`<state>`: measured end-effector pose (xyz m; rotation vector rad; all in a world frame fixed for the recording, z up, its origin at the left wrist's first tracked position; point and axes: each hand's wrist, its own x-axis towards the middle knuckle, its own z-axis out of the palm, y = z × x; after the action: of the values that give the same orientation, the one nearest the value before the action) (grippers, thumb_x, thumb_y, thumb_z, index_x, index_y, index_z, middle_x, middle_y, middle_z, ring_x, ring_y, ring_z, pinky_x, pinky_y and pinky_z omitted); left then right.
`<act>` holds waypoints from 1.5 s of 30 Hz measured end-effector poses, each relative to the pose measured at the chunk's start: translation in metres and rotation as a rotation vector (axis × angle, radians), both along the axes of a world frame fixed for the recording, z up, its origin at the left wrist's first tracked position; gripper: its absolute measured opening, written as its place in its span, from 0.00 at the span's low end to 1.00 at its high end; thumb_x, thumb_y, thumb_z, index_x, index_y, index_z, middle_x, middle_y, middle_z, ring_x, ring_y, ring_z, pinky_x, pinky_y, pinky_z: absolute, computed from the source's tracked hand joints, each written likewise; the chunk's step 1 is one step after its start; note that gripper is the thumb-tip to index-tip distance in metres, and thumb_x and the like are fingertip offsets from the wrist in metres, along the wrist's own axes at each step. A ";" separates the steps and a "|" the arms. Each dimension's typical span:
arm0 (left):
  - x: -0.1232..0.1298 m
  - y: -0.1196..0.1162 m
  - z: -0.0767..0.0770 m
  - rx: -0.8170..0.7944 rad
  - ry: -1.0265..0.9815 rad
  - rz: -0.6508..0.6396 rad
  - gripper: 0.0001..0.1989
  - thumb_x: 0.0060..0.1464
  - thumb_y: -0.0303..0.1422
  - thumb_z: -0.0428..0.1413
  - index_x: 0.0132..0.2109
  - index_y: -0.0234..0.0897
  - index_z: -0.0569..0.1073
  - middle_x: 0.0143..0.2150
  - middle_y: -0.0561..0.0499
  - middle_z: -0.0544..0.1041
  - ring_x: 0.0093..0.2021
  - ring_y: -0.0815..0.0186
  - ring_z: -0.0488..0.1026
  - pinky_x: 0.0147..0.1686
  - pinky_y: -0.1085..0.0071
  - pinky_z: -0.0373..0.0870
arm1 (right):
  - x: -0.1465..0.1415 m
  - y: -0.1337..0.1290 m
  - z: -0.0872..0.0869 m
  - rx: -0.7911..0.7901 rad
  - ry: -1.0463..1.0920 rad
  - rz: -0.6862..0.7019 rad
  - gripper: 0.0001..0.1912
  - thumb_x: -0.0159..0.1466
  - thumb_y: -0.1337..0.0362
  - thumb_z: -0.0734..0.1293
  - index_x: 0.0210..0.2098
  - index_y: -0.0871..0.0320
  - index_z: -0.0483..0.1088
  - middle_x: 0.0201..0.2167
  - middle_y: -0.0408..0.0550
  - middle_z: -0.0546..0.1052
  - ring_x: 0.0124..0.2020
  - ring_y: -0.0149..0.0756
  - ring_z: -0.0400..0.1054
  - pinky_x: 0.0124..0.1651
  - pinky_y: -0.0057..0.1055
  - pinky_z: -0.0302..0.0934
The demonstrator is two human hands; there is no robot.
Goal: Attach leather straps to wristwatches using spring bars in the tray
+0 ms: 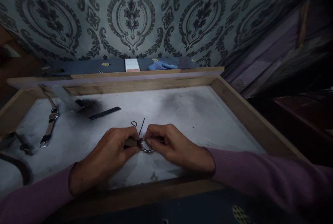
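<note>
L hand (108,153) w/ fingers pinching strap (131,143) L of watch (146,146), R hand (173,144) w/ fingers gripping watch, black strip (105,113) beyond watch, to L

Ornately patterned wall (131,17) (rather dim).

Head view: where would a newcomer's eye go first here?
Probably to the patterned backdrop, whose large dark motifs fill the top of the view. Next, low in the middle, the left hand and right hand meet at a small watch over the white floor of a wooden tray. A second watch lies toward the tray's left side.
</note>
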<state>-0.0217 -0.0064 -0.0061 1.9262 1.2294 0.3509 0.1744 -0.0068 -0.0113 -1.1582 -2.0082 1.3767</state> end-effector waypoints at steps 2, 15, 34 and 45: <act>0.000 0.000 0.000 0.009 0.003 0.001 0.01 0.51 0.27 0.57 0.31 0.37 0.72 0.27 0.55 0.75 0.28 0.67 0.70 0.29 0.73 0.60 | 0.000 0.000 0.000 -0.013 0.020 -0.012 0.07 0.62 0.73 0.60 0.31 0.60 0.69 0.26 0.43 0.73 0.27 0.29 0.64 0.29 0.25 0.57; -0.001 0.000 0.001 0.020 0.016 0.007 0.01 0.52 0.29 0.57 0.33 0.37 0.71 0.27 0.54 0.74 0.28 0.67 0.68 0.28 0.73 0.59 | 0.001 0.002 0.001 -0.014 0.051 -0.019 0.07 0.63 0.72 0.59 0.34 0.61 0.69 0.26 0.43 0.71 0.27 0.29 0.62 0.29 0.25 0.56; -0.006 0.007 0.002 -0.046 -0.087 -0.064 0.06 0.55 0.30 0.56 0.37 0.36 0.77 0.32 0.52 0.78 0.34 0.64 0.74 0.37 0.71 0.70 | 0.001 0.002 0.000 -0.043 0.109 -0.009 0.07 0.62 0.73 0.60 0.31 0.61 0.69 0.25 0.42 0.69 0.27 0.28 0.61 0.30 0.24 0.57; -0.009 0.018 0.006 -0.199 -0.072 -0.116 0.08 0.51 0.32 0.56 0.39 0.35 0.75 0.36 0.51 0.79 0.36 0.63 0.73 0.36 0.70 0.67 | 0.015 0.027 0.000 -0.095 0.194 -0.173 0.11 0.62 0.76 0.56 0.38 0.62 0.68 0.24 0.39 0.67 0.20 0.23 0.60 0.22 0.21 0.53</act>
<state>-0.0307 0.0114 0.0000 1.7890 1.0592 0.2256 0.1894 0.0201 -0.0113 -1.1607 -1.6841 1.4492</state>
